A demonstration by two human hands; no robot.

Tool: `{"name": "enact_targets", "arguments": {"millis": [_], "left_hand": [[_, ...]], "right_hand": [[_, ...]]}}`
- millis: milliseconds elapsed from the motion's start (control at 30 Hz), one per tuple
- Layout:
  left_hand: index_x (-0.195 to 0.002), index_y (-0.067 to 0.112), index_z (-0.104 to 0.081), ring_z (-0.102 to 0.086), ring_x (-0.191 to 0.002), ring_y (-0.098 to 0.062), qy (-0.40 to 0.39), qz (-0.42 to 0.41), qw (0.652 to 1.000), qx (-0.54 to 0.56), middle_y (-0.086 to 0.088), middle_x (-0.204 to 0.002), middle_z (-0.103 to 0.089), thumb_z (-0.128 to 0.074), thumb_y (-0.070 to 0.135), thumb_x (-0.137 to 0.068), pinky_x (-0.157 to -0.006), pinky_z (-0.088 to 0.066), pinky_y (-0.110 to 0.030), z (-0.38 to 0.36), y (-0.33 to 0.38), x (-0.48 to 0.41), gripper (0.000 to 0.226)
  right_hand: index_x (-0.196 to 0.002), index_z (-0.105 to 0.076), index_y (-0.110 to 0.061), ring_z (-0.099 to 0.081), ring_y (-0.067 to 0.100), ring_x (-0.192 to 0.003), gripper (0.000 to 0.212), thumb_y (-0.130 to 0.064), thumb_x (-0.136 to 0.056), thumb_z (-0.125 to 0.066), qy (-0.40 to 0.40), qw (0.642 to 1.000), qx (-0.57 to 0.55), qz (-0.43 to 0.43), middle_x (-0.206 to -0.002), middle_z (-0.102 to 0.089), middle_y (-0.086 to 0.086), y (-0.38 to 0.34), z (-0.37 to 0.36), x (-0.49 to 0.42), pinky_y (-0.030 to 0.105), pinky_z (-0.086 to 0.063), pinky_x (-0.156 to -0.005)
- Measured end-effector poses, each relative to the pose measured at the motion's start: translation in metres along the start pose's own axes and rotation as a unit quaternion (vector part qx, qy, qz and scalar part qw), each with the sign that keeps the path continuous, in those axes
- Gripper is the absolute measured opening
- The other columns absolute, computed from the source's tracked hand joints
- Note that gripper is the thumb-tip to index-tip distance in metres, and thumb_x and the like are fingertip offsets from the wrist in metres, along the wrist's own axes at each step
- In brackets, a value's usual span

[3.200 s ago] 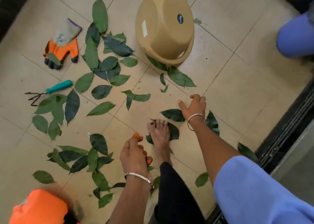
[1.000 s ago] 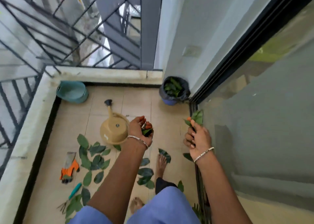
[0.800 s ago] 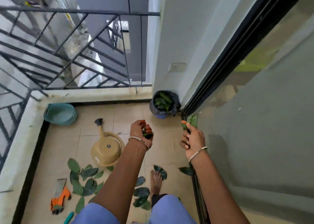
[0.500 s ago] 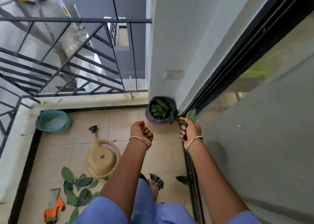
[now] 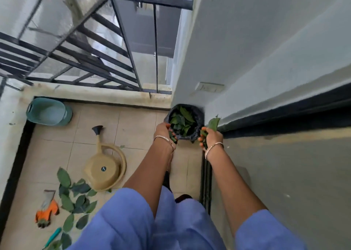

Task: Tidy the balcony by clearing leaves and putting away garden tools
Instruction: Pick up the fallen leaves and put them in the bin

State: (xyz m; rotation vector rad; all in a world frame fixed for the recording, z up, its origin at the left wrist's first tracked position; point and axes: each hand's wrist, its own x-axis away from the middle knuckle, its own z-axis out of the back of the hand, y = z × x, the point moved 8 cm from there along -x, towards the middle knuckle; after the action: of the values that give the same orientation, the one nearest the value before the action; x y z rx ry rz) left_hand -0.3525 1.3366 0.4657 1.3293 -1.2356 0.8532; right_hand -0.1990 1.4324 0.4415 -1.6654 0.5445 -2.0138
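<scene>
A bin lined with a black bag [image 5: 197, 117] stands in the far corner by the wall, with green leaves inside. My left hand [image 5: 163, 131] grips a small bunch of leaves at the bin's left rim. My right hand [image 5: 209, 136] grips more leaves [image 5: 213, 123] at the bin's right rim, one leaf sticking up. Several loose leaves [image 5: 76, 198] lie on the tiled floor at the lower left. An orange and grey glove [image 5: 46, 210] lies left of them. The teal handle of a hand rake [image 5: 54, 236] shows at the bottom left.
A tan watering can [image 5: 105, 169] lies on the floor left of my arms. A teal tub [image 5: 48, 112] sits in the far left corner. A black railing [image 5: 95, 60] closes the balcony's far side. The sliding door track [image 5: 206, 177] runs along the right.
I stood up from picking leaves off the floor and walked forward. Both hands, each gripping leaves, moved out to the rim of the bin.
</scene>
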Motion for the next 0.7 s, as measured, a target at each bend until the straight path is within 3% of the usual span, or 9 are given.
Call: {"name": "enact_targets", "arguments": {"millis": [33,100,300,333,367,400,433,567,700], "left_hand": [[-0.068,0.018,-0.046,-0.034,-0.026,-0.012,0.009,0.006,1.000,-0.010,0.006,-0.046,-0.049,-0.041,0.011,-0.092,-0.037,-0.038,-0.012,-0.005,0.001,-0.014,0.026],[-0.061,0.018,-0.037,-0.030,-0.028,-0.012,0.031,0.017,0.999,-0.027,0.002,-0.047,-0.035,-0.044,0.013,-0.089,-0.034,-0.025,-0.011,-0.013,0.001,-0.047,0.029],[-0.062,0.017,-0.041,-0.031,-0.031,-0.014,0.037,0.042,0.998,-0.007,-0.002,-0.038,-0.038,-0.042,0.013,-0.092,-0.035,-0.028,-0.008,-0.042,-0.015,-0.140,0.030],[-0.070,0.015,-0.053,-0.036,-0.039,-0.017,0.032,0.045,0.998,0.003,-0.013,-0.046,-0.049,-0.041,0.014,-0.094,-0.038,-0.039,-0.013,-0.049,-0.019,-0.155,0.027],[-0.089,0.008,-0.066,-0.044,-0.048,-0.023,0.027,0.042,0.999,0.021,-0.030,-0.065,-0.058,-0.040,0.015,-0.097,-0.053,-0.053,-0.020,-0.057,-0.021,-0.169,0.028],[-0.116,0.001,-0.065,-0.054,-0.062,-0.031,0.027,0.036,0.998,0.034,-0.041,-0.090,-0.060,-0.039,0.017,-0.100,-0.074,-0.056,-0.027,-0.062,-0.022,-0.183,0.035],[-0.133,-0.002,-0.054,-0.060,-0.077,-0.037,0.027,0.031,0.998,0.052,-0.037,-0.105,-0.062,-0.039,0.020,-0.102,-0.083,-0.055,-0.032,-0.066,-0.026,-0.202,0.042],[-0.124,0.012,-0.058,-0.058,-0.113,-0.031,0.025,0.064,0.994,0.084,-0.013,-0.127,-0.061,-0.047,0.039,-0.098,-0.101,-0.046,-0.048,-0.066,-0.056,-0.281,0.039],[-0.135,0.015,-0.050,-0.051,-0.125,-0.027,0.039,0.074,0.993,0.085,-0.002,-0.135,-0.054,-0.044,0.045,-0.099,-0.105,-0.040,-0.039,-0.048,-0.076,-0.331,0.047]], "right_hand": [[-0.081,-0.061,-0.010,-0.041,0.012,-0.031,0.014,-0.008,-0.090,-0.050,0.002,1.000,0.013,0.000,-0.058,-0.053,0.007,-0.005,-0.005,-0.012,0.016,-0.028,-0.036],[-0.080,-0.062,-0.011,-0.042,0.011,-0.031,0.016,-0.008,-0.091,-0.050,0.002,1.000,0.031,0.001,-0.058,-0.055,0.006,-0.012,-0.013,-0.036,0.017,-0.030,-0.036],[-0.082,-0.061,-0.008,-0.041,0.012,-0.031,0.018,-0.007,-0.094,-0.048,0.006,0.997,0.074,-0.014,-0.060,-0.053,0.007,-0.001,-0.025,-0.120,0.017,-0.028,-0.035],[-0.081,-0.060,-0.008,-0.042,0.012,-0.031,0.019,-0.007,-0.095,-0.047,0.005,0.997,0.081,-0.015,-0.060,-0.053,0.007,0.006,-0.026,-0.136,0.017,-0.028,-0.035],[-0.081,-0.060,-0.008,-0.043,0.012,-0.032,0.020,-0.008,-0.095,-0.047,0.004,0.996,0.091,-0.016,-0.060,-0.053,0.007,0.012,-0.026,-0.152,0.017,-0.028,-0.035],[-0.081,-0.060,-0.008,-0.043,0.012,-0.033,0.020,-0.009,-0.096,-0.047,0.004,0.995,0.100,-0.018,-0.060,-0.053,0.007,0.019,-0.026,-0.166,0.017,-0.028,-0.036],[-0.081,-0.061,-0.008,-0.044,0.012,-0.033,0.021,-0.010,-0.096,-0.048,0.003,0.994,0.107,-0.021,-0.060,-0.054,0.007,0.028,-0.027,-0.184,0.017,-0.029,-0.036],[-0.081,-0.062,-0.009,-0.046,0.014,-0.035,0.020,-0.011,-0.096,-0.050,0.005,0.989,0.147,-0.026,-0.060,-0.055,0.007,0.062,-0.027,-0.248,0.019,-0.031,-0.037],[-0.081,-0.062,-0.011,-0.044,0.012,-0.033,0.020,-0.011,-0.096,-0.050,0.008,0.981,0.194,-0.027,-0.061,-0.054,0.008,0.093,-0.035,-0.299,0.017,-0.034,-0.037]]}}
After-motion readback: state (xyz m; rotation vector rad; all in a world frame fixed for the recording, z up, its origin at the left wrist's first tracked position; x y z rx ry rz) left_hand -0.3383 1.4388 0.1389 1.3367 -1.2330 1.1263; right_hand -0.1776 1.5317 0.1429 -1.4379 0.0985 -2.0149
